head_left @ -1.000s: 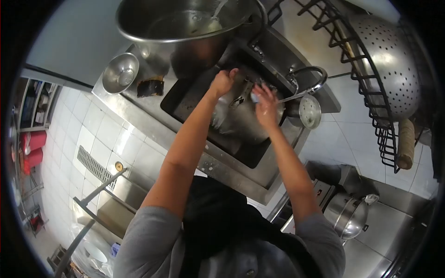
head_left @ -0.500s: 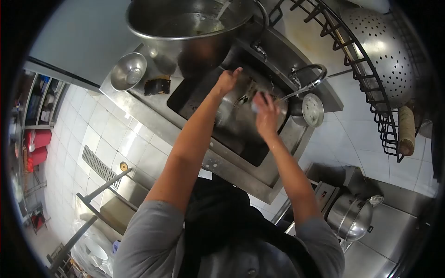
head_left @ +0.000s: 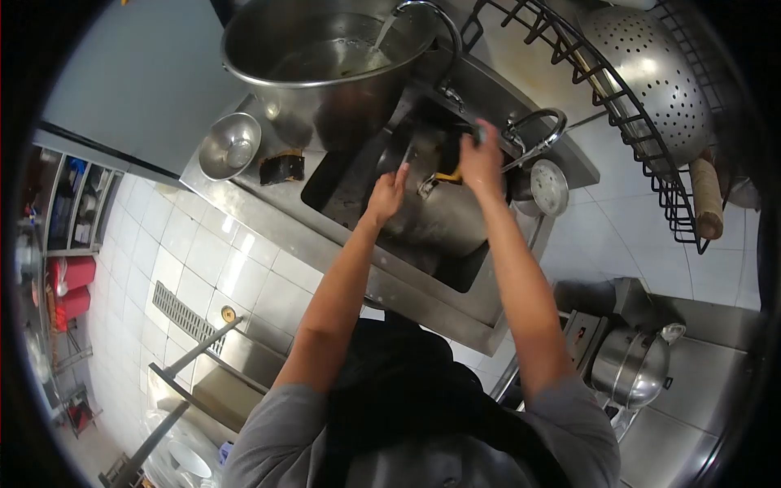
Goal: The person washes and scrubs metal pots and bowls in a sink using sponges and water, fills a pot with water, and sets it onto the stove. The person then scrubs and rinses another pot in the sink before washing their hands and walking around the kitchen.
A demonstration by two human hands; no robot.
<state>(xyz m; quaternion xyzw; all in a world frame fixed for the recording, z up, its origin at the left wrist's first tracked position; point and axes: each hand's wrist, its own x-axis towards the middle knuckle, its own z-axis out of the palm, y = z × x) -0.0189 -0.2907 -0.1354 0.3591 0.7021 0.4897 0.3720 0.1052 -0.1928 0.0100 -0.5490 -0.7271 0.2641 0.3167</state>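
Observation:
Inside the sink (head_left: 325,195) a large metal pot (head_left: 455,220) lies tilted, its surface wet and shiny. My left hand (head_left: 387,197) is closed on the pot's near left edge, thumb pointing up. Over the pot's far right side, my right hand (head_left: 482,161) has its fingers curled around what looks like a dark sponge with a yellow edge (head_left: 447,176). The hand itself hides part of that sponge.
Water runs from a tap (head_left: 443,20) into a big steel pot (head_left: 325,98). A steel bowl (head_left: 230,146) and a dark scouring pad (head_left: 281,167) lie on the left ledge. A second faucet (head_left: 543,146), a small round container (head_left: 549,187) and a black wire rack (head_left: 610,98) are at right.
My right hand has moved up across the pot, and the yellow edge beside it now shows. My left hand has come lower and nearer along the pot. The camera view has shifted slightly.

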